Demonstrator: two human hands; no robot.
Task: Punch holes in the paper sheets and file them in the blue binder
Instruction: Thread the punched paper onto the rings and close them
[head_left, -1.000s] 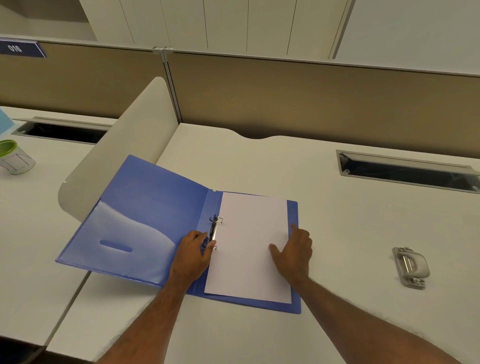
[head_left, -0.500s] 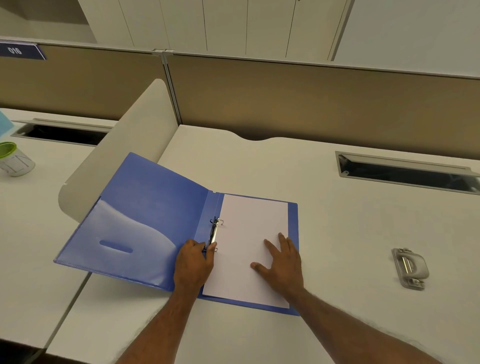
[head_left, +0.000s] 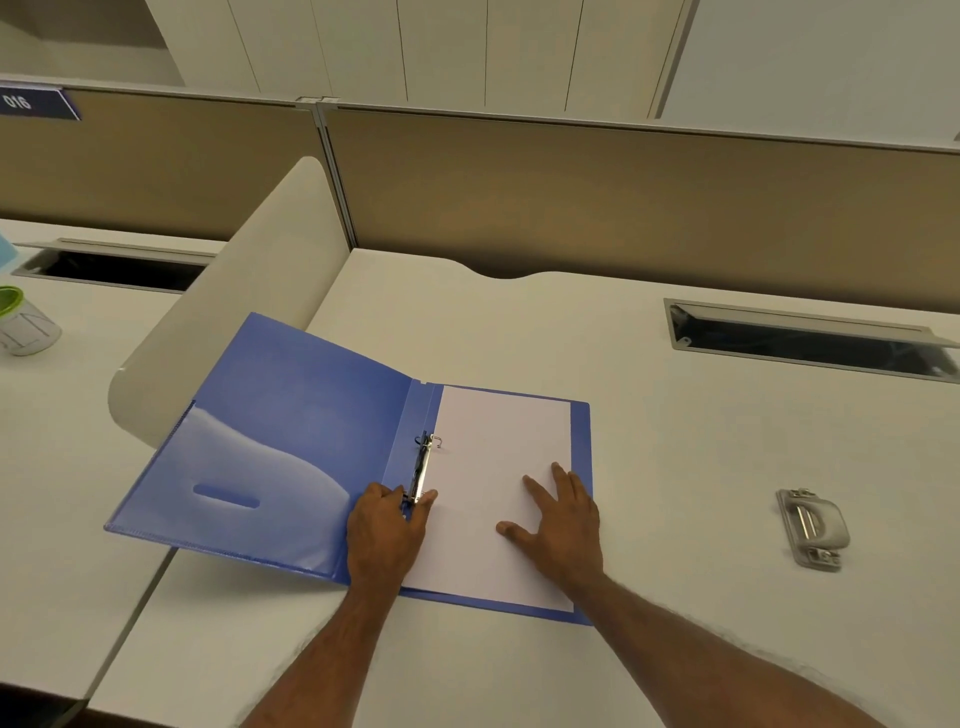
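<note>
The blue binder (head_left: 291, 447) lies open on the white desk, its left cover propped against a rounded divider. White paper sheets (head_left: 493, 457) lie on the right half, their left edge on the metal ring mechanism (head_left: 425, 465). My left hand (head_left: 384, 535) pinches the near end of that mechanism between thumb and fingers. My right hand (head_left: 558, 525) rests flat on the paper with fingers spread, near the sheet's right edge. A grey hole punch (head_left: 811, 527) sits on the desk to the right, apart from both hands.
A rounded white divider (head_left: 234, 291) stands at the left behind the binder cover. A green-rimmed cup (head_left: 23, 322) sits on the neighbouring desk. A cable slot (head_left: 810, 343) is cut into the desk at the back right. A beige partition wall (head_left: 597, 202) runs behind.
My right hand slid down and left on the paper and now lies flatter. My left hand stayed at the ring mechanism. The binder and punch have not moved.
</note>
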